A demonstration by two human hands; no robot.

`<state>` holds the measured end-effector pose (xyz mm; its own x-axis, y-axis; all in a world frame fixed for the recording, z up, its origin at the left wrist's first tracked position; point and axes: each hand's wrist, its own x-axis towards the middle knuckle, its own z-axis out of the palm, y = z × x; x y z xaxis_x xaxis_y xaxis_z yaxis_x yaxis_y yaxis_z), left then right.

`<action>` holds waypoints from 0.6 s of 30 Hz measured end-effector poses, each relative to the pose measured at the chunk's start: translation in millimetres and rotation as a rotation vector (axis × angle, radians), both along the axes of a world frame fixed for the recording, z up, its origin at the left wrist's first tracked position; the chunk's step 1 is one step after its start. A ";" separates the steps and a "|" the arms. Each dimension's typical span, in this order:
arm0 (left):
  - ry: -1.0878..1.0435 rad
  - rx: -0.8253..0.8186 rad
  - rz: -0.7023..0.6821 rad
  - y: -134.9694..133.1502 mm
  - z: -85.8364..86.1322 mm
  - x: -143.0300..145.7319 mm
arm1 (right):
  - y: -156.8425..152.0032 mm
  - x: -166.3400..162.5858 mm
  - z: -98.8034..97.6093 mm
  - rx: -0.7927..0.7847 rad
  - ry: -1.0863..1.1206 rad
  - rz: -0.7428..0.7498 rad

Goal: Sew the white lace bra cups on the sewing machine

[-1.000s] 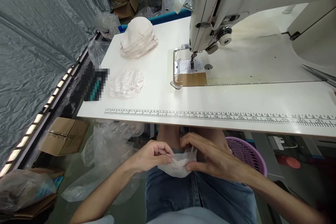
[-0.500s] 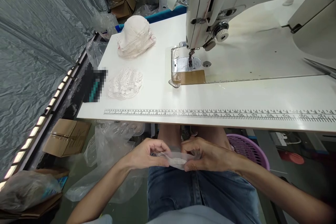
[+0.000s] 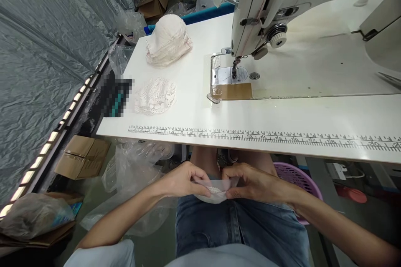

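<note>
Over my lap, below the table edge, both hands pinch a small white lace piece [image 3: 214, 190]. My left hand [image 3: 184, 179] grips its left side with closed fingers. My right hand [image 3: 250, 182] grips its right side the same way. The piece lies against my blue jeans [image 3: 238, 225]. On the white table [image 3: 194, 104] a flat lace piece [image 3: 154, 96] rests near the left edge, and a stack of pale lace pieces [image 3: 167, 41] sits farther back. A white sewing machine [image 3: 282, 4] stands at the back right, its needle [image 3: 234, 71] over the metal plate.
A printed ruler [image 3: 266, 135] runs along the table's front edge. A purple basket [image 3: 296, 175] sits under the table to my right. Clear plastic bags [image 3: 134, 171] and cardboard boxes [image 3: 81, 156] lie on the floor at left. Grey sheeting [image 3: 40, 50] covers the left side.
Both hands have stayed over my lap and bunched the lace piece smaller between the fingertips. The view has shifted slightly; nothing on the table has moved.
</note>
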<state>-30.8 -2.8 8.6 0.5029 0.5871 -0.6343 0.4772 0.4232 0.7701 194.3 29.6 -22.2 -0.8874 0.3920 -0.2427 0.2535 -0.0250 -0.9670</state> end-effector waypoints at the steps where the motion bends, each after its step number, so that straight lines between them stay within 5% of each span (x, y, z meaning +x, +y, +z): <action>1: 0.001 -0.002 0.005 -0.2 -0.3 -1.5 | -0.2 0.2 -0.1 -0.002 -0.015 0.003; 11: 0.006 -0.059 0.137 -4.1 -4.9 -13.3 | -9.6 2.9 -0.5 0.243 -0.105 -0.030; 18: 0.020 -0.037 0.137 -4.9 -0.1 -17.5 | -6.7 0.8 -7.9 0.172 -0.031 -0.032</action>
<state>-48.3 -7.6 8.4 0.4063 0.6256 -0.6660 0.4281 0.5136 0.7436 195.1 22.8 -30.1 -0.8668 0.4583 -0.1967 0.2852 0.1319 -0.9494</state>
